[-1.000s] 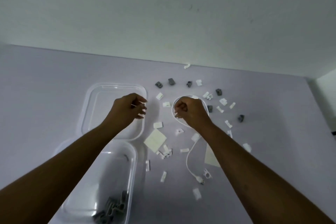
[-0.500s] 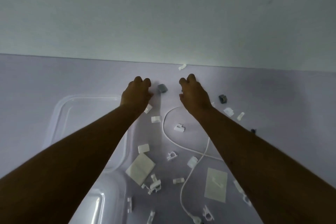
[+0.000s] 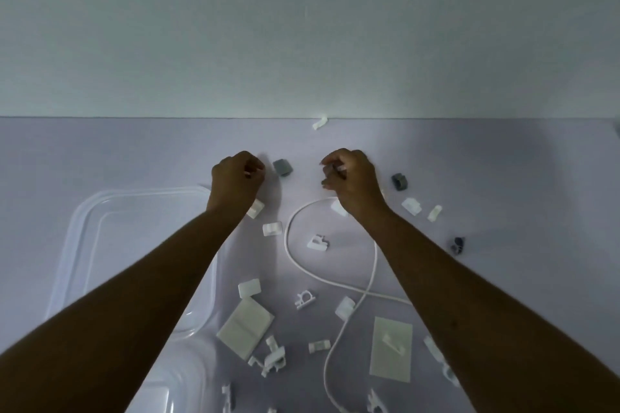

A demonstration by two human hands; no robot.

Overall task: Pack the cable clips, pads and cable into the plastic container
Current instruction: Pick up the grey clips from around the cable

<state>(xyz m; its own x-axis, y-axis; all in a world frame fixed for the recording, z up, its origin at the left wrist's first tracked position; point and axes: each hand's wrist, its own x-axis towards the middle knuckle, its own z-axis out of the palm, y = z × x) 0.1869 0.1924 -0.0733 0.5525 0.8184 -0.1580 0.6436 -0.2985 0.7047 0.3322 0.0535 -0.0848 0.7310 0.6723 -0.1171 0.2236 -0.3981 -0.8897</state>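
My left hand (image 3: 236, 179) is curled into a fist at the far side of the table, with a small pale clip showing between its fingers. A grey cable clip (image 3: 282, 167) lies just to its right. Closed the same way, my right hand (image 3: 350, 178) has a small pale clip at its fingertips. The white cable (image 3: 291, 255) loops between my forearms. Two pale adhesive pads (image 3: 245, 329) (image 3: 391, 349) lie nearer to me, among several white clips (image 3: 317, 242). The clear plastic container (image 3: 188, 375) is at the bottom left, mostly hidden by my left arm.
A clear lid (image 3: 84, 214) lies left of my left arm, beyond the container. More grey clips (image 3: 400, 182) (image 3: 458, 245) sit to the right. One white clip (image 3: 319, 122) lies against the wall at the table's far edge.
Both hands moved away from me, from the lid and the cable loop to the far row of grey clips. Their fingers reached out flat, then curled shut. The view tipped forward.
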